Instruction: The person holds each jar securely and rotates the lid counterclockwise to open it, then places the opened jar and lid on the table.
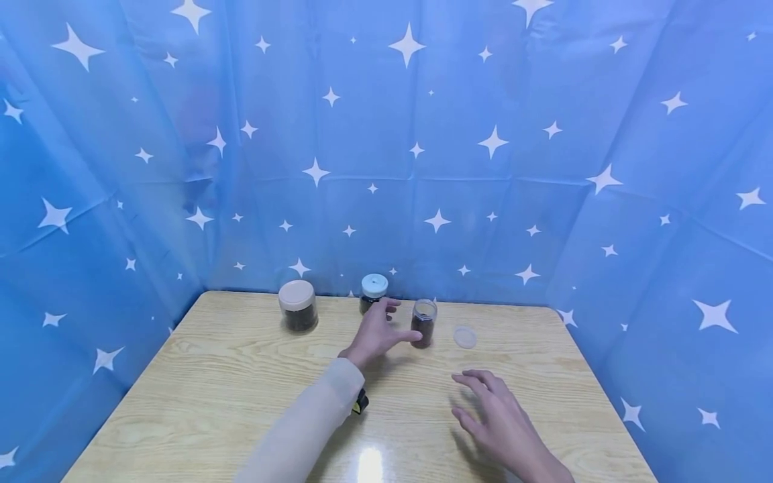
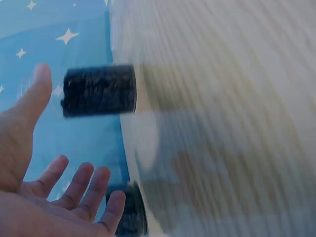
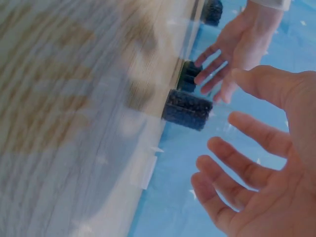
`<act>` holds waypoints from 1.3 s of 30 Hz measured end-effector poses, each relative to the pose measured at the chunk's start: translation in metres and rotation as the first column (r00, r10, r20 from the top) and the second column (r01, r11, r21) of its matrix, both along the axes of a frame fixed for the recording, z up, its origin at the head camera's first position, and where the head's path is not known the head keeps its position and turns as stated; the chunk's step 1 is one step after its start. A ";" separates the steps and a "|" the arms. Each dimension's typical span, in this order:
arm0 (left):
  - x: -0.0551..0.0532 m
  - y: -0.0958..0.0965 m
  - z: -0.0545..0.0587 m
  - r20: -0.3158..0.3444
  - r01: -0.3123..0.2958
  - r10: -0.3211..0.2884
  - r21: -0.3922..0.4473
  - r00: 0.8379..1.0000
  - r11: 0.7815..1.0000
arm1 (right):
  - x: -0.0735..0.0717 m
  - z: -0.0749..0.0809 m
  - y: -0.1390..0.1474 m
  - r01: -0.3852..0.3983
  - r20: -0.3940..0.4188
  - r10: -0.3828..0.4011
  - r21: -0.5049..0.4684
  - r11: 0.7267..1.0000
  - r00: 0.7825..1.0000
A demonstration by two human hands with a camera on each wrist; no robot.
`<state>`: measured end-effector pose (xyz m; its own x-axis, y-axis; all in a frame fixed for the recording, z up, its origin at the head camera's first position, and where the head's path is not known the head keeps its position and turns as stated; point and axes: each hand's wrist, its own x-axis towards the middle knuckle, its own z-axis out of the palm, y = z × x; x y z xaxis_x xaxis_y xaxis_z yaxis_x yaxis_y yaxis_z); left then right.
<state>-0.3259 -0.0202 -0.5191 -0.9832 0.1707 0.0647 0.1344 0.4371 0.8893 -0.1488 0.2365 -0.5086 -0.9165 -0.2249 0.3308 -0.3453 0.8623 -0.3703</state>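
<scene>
An uncapped clear jar (image 1: 424,329) with dark contents stands near the back of the table. My left hand (image 1: 378,333) reaches toward it, thumb at its left side in the head view and fingers spread. In the left wrist view a gap shows between that hand (image 2: 64,202) and the dark jar (image 2: 98,91). Just behind the left fingers is a jar with a light blue lid (image 1: 374,285), partly hidden. My right hand (image 1: 498,419) hovers over the table at the near right, fingers loosely bent and holding nothing. A round clear lid (image 1: 465,337) lies right of the uncapped jar.
A wider jar with a pale pinkish lid (image 1: 297,305) and dark contents stands at the back left. Behind the wood-grain table (image 1: 199,389) hangs a blue curtain (image 1: 374,134) with white stars. A small black and yellow item (image 1: 360,402) shows beside the left sleeve.
</scene>
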 end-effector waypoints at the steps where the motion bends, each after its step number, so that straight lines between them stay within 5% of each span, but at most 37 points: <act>1: -0.001 -0.003 0.000 -0.005 -0.013 0.013 0.006 1.000 1.000 | 0.000 0.000 0.000 -0.002 -0.008 0.002 -0.001 1.000 1.000; 7: -0.006 -0.018 -0.001 -0.027 -0.150 0.150 -0.015 0.988 0.989 | 0.002 0.002 0.000 -0.015 -0.050 0.014 -0.017 1.000 0.999; 13: -0.011 -0.027 -0.006 -0.052 -0.322 0.318 -0.093 0.947 0.942 | 0.005 0.004 -0.004 -0.024 -0.102 0.023 -0.012 1.000 0.995; 18: -0.019 -0.029 -0.010 -0.041 -0.389 0.387 -0.121 0.921 0.913 | 0.003 0.008 -0.009 -0.051 -0.162 0.051 0.002 0.999 0.985; 21: -0.022 -0.030 -0.011 -0.020 -0.392 0.393 -0.118 0.919 0.912 | -0.001 0.010 -0.012 -0.067 -0.169 0.067 0.006 0.998 0.983; 34: -0.035 -0.034 -0.015 -0.026 -0.269 0.268 -0.054 0.963 0.962 | -0.006 0.016 -0.024 -0.072 -0.159 0.072 0.007 0.997 0.985; 39: -0.041 -0.036 -0.016 0.001 -0.265 0.266 -0.045 0.964 0.963 | -0.007 0.016 -0.030 -0.076 -0.157 0.076 0.001 0.997 0.985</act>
